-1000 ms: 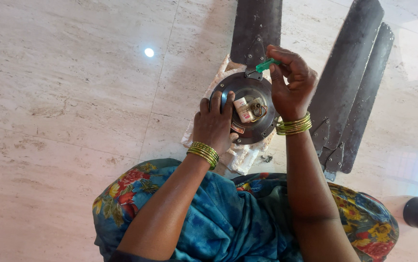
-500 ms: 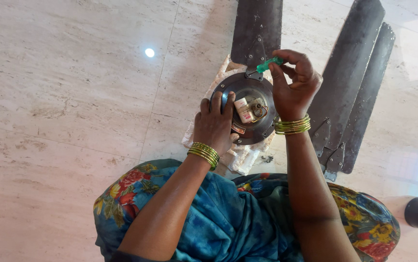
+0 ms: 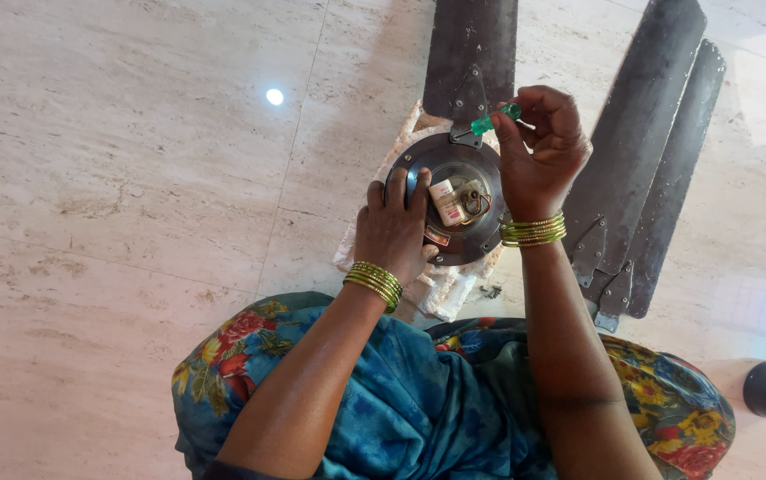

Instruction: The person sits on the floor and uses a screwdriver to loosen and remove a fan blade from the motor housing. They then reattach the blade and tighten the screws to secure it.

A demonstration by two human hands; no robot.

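Moved: right hand (image 3: 538, 156) has lifted the green screwdriver (image 3: 494, 120) toward the motor's far rim; left hand steady as before.
Left hand (image 3: 392, 231): spread flat on the motor (image 3: 454, 200), fingers wide, pinning it.
Motor: on a white cloth (image 3: 441, 289) on the floor (image 3: 116, 160), just ahead of the knees; likely heavy, rigid metal, smooth rim, so best taken at the rim.
Label: small pale rectangle (image 3: 443, 200) at the hub, beside thin wires, probably fragile.
Right hand: pinched on the screwdriver handle.
Blades: one dark blade (image 3: 472, 49) mounted, two loose blades (image 3: 650, 160) stacked right; stiff, awkward.
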